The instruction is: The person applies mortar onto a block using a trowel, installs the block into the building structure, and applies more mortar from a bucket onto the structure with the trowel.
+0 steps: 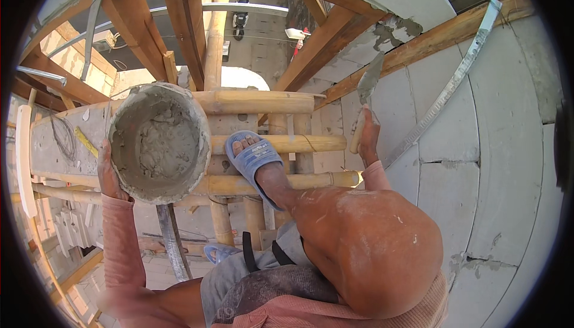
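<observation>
A round bucket (202,126) with wet grey mortar (166,144) in it is at the left, its wall crusted with grey. My left hand (107,175) is pressed against the bucket's left side, fingers wrapped round its outer wall. On the right, my right hand (368,136) grips the handle of a pointed trowel (371,80). The trowel's blade is grey with mortar and points up and away, beside the grey block wall (442,119). My right hand is close to the wall; whether it touches I cannot tell.
My foot in a blue sandal (254,154) stands on bamboo poles (278,144). A long metal strip (445,98) leans along the wall. Wooden beams (134,23) slant across the far side, with a deep drop to the ground showing between them. A coil of wire (63,139) lies left of the bucket.
</observation>
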The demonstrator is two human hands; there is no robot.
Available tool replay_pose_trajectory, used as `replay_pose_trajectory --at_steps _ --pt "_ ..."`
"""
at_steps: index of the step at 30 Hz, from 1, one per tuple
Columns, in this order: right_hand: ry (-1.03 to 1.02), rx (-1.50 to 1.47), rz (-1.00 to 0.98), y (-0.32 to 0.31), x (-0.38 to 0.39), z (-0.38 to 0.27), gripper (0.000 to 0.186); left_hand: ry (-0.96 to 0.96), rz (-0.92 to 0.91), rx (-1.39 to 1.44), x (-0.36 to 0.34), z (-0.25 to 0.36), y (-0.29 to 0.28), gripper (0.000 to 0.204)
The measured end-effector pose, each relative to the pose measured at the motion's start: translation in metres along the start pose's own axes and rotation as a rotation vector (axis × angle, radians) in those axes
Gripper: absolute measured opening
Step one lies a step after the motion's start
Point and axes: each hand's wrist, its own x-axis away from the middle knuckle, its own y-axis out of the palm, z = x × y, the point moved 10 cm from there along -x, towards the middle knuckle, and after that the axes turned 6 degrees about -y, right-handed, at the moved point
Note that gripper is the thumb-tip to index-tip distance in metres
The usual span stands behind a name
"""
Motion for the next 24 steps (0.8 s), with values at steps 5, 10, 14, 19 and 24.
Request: replay_pose_trajectory --at_steps 5,10,14,19,24 --pt "-0.147 0.187 0.038 0.022 0.011 -0.023 0.034 0.043 0.008 -0.055 0.011 0.006 0.022 0.046" --pt "-0.187 0.275 -0.141 0.035 0.044 -0.021 0.035 0.093 0.004 -0.152 0.017 0.006 0.030 0.046" --pt "0.077 0.147 -0.612 0.090 0.090 -0.030 0.030 0.177 0.040 -0.239 0.031 0.015 0.035 0.044" --pt "-0.064 0.163 -0.904 0.151 0.133 -0.123 0.028 0.551 0.156 -0.882 0.019 0.037 0.075 0.041" --pt "-0.200 0.339 -1.265 0.223 0.189 -0.118 0.035 0.393 0.343 -0.666 0.014 0.032 0.070 0.051"
